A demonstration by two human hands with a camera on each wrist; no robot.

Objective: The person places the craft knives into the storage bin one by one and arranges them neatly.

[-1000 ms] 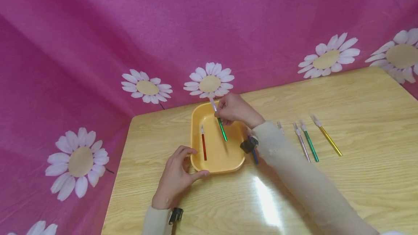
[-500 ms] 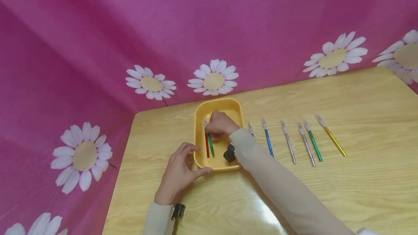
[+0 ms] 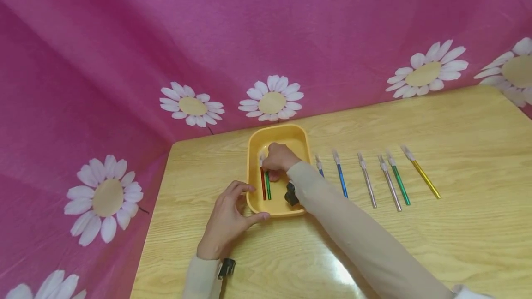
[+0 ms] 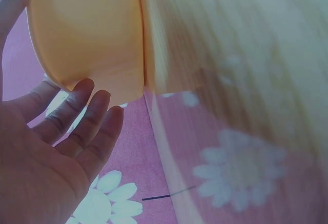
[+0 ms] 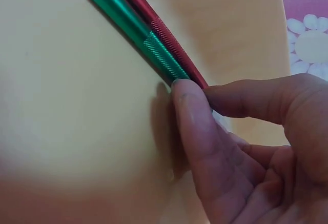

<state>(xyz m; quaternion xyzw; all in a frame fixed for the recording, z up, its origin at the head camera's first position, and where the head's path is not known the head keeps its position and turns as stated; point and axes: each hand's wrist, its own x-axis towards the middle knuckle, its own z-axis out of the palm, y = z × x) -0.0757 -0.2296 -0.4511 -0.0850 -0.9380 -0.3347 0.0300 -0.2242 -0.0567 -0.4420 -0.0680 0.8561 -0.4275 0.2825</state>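
A yellow tray [image 3: 300,140] sits near the table's left end. In it a red pen [image 3: 263,187] and a green pen [image 3: 268,187] lie side by side. My right hand [image 3: 279,158] reaches into the tray and pinches the green pen's far end. In the right wrist view, thumb and forefinger [image 5: 187,111] close on the green pen [image 5: 137,33], which lies against the red pen [image 5: 156,26]. My left hand [image 3: 230,218] holds the tray's near left corner, thumb on the front wall and fingers on the left wall. In the left wrist view its fingers [image 4: 84,119] touch the tray [image 4: 87,34].
Several pens lie in a row on the wooden table [image 3: 457,234] to the right of the tray: blue [image 3: 341,180], two pinkish [image 3: 368,181], green [image 3: 400,180], gold [image 3: 423,174]. A pink daisy-print cloth [image 3: 208,36] hangs behind and left of the table.
My right hand has brought the green pen down from above the tray's far rim and laid it next to the red pen. My left hand has stayed on the tray.
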